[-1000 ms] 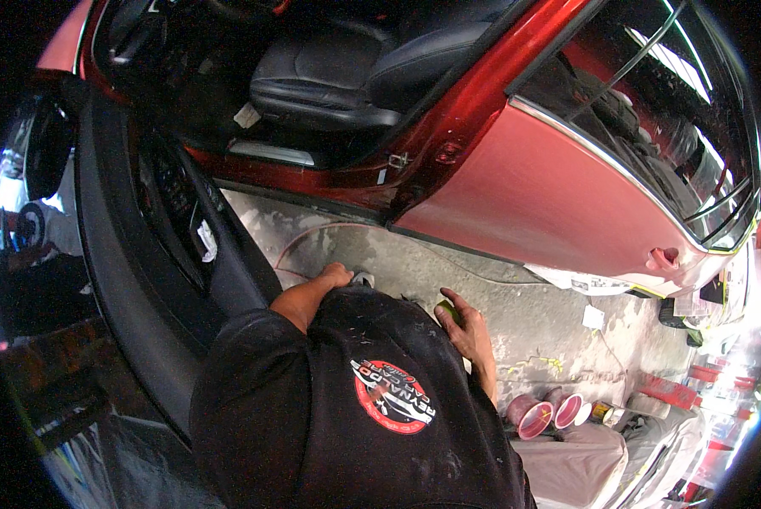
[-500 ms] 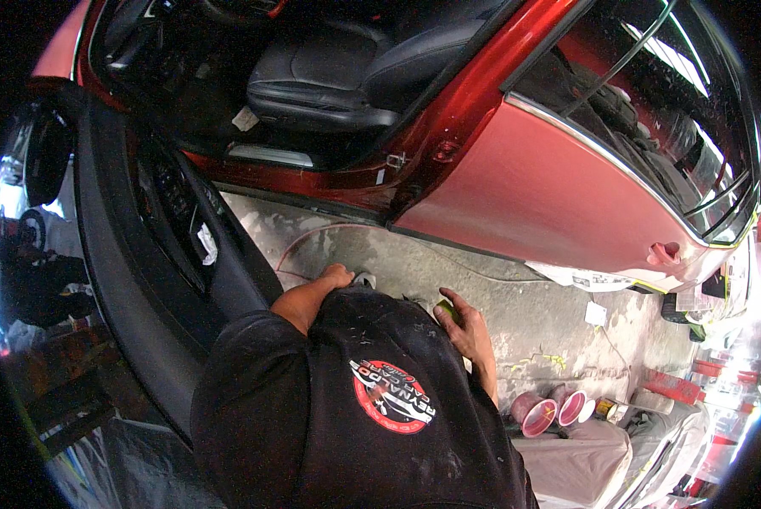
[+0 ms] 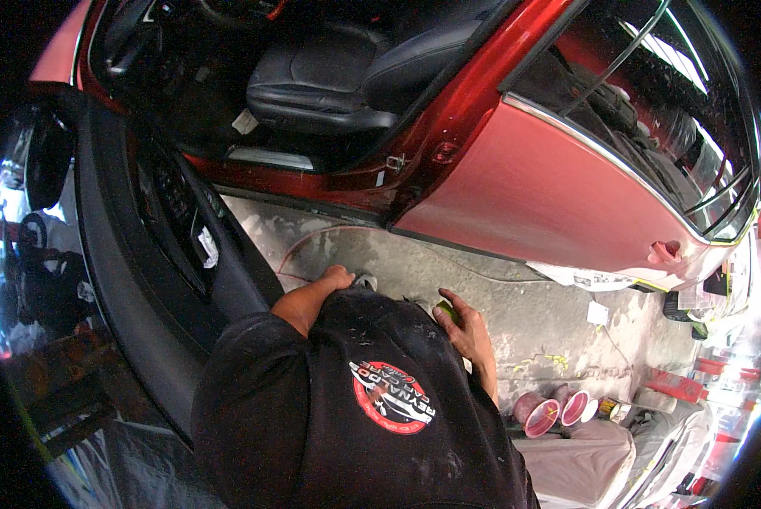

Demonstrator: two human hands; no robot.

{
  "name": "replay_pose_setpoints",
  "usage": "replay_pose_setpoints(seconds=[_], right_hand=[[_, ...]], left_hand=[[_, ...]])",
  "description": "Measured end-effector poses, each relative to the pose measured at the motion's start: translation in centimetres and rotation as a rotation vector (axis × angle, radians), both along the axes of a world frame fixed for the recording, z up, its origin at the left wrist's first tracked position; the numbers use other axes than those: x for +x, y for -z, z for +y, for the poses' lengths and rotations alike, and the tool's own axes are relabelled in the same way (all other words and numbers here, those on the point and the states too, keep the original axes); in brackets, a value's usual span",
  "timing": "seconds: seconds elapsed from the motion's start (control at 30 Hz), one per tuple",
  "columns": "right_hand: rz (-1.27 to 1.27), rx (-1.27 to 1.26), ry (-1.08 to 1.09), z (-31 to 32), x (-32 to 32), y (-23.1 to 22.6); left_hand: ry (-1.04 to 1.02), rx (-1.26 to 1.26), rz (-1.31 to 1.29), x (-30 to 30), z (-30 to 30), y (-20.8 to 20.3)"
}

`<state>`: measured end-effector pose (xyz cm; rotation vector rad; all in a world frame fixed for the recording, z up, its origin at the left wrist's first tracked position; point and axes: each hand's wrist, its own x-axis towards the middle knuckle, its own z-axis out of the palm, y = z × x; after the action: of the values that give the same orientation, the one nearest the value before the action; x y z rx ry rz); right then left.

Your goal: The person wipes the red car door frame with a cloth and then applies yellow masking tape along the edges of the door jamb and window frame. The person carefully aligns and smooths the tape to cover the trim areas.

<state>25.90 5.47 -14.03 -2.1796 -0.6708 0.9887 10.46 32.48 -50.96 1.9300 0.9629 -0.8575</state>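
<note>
My left hand (image 3: 336, 277) is closed in front of my dark shirt, close to the open car door. Its fingertips are hidden, and what they hold, if anything, does not show. On the other side of my body, my right hand (image 3: 470, 332) grips a small yellow-green pad (image 3: 448, 311), mostly covered by thumb and fingers. Ahead of both hands stands a red car; its closed rear door (image 3: 525, 191) has a dull, pinkish surface and is apart from my hands.
The open front door (image 3: 134, 280) stands at my left, with a black seat (image 3: 313, 81) beyond. Reddish tubs (image 3: 536, 414) and a can (image 3: 611, 409) rest on a covered surface at right. A thin line (image 3: 474, 273) crosses the stained concrete floor (image 3: 533, 314).
</note>
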Motion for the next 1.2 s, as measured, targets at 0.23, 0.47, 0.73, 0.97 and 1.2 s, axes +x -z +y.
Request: replay_pose_setpoints(seconds=[0.23,0.47,0.73,0.97,1.2], right_hand=[[0.001,0.057,-0.063,-0.7,1.5,0.4],[-0.058,0.098,-0.194,-1.9,6.9,0.0],[0.177,0.198,-0.404,-2.6,15.1,-2.9],[0.116,0.138,-0.676,-3.3,17.4,-2.5],[-0.118,0.071,-0.814,-1.6,16.1,-4.8]], left_hand=[[-0.006,0.067,-0.044,-0.5,-1.2,2.0],[-0.052,0.037,-0.296,6.1,-3.9,-7.2],[-0.540,-0.805,-0.767,15.8,-14.6,-25.1],[-0.761,-0.923,-0.956,15.8,-20.7,-26.9],[-0.879,-0.752,-1.123,15.1,-20.5,-27.0]])
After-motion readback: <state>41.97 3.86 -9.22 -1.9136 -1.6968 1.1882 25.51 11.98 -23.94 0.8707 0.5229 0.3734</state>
